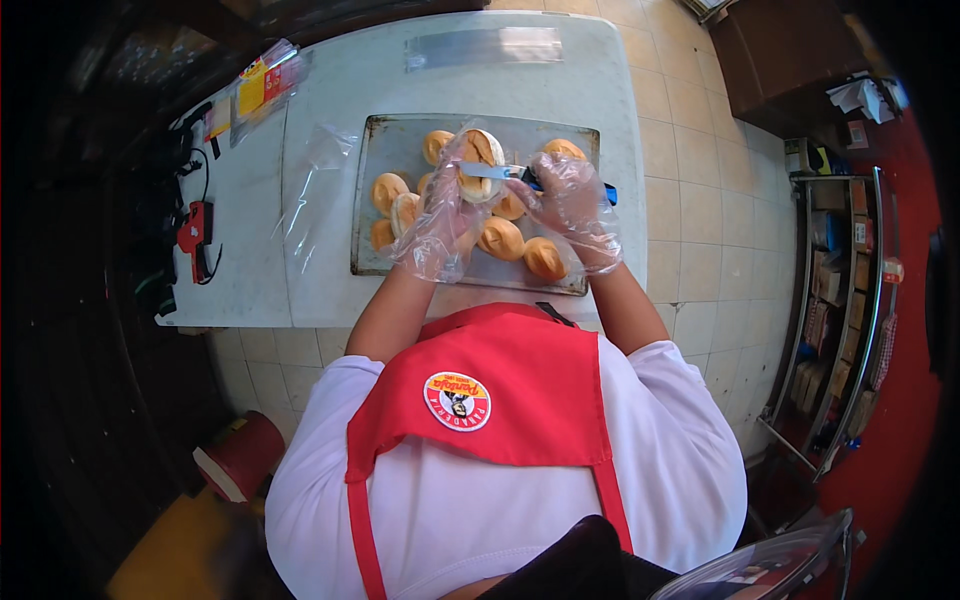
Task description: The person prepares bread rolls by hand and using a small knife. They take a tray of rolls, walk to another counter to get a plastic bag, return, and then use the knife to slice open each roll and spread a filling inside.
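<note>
My left hand (445, 215), in a clear plastic glove, grips a bread roll (480, 150) with a pale side and a browned, creased top, raised over the metal baking tray (368, 255). My right hand (578, 198), gloved the same way, is closed round the dark handle of a knife, whose blue end sticks out past the hand. The knife's silver blade (484, 171) points left and lies across the roll; whether it cuts in cannot be seen. Several golden rolls rest on the tray around my hands, among them one roll (545, 258) at the near right. My hands partly hide others.
The tray lies on a white table (330, 85). Toward the left are a clear plastic bag (325, 150), a red device (194, 228) with a dark cord, and a yellow-and-red package (262, 85). Another clear bag (485, 48) lies at the far edge. A loaded shelf rack (845, 300) stands right.
</note>
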Motion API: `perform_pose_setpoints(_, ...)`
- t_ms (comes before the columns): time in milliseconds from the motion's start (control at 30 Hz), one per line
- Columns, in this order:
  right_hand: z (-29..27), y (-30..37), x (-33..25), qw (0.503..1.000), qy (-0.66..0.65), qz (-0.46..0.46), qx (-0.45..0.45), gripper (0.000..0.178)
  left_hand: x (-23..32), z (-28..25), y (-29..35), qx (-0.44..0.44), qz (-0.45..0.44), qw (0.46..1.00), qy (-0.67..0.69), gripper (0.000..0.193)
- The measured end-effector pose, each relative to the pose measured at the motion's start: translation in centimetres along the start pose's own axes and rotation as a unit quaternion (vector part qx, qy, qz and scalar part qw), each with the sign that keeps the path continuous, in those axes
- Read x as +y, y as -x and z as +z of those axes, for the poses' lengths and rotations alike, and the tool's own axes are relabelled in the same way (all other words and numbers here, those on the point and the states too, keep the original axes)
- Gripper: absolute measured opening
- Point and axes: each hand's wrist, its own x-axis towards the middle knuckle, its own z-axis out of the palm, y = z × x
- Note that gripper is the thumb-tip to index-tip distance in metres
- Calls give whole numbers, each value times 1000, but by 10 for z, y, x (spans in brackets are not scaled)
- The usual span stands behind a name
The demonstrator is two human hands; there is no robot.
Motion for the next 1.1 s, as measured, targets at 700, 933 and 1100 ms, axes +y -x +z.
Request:
perform_pose_setpoints(700,-14,1,18,998,-40,3,-49,33,-3,1,8,-93,-33,995,-13,42)
perform_pose_setpoints(933,-12,10,30,999,-16,21,-26,34,8,-3,11,-155,-70,985,-42,39)
perform_pose_setpoints(1100,-14,3,22,1000,-15,6,-18,36,9,12,22,-125,-83,988,-24,38)
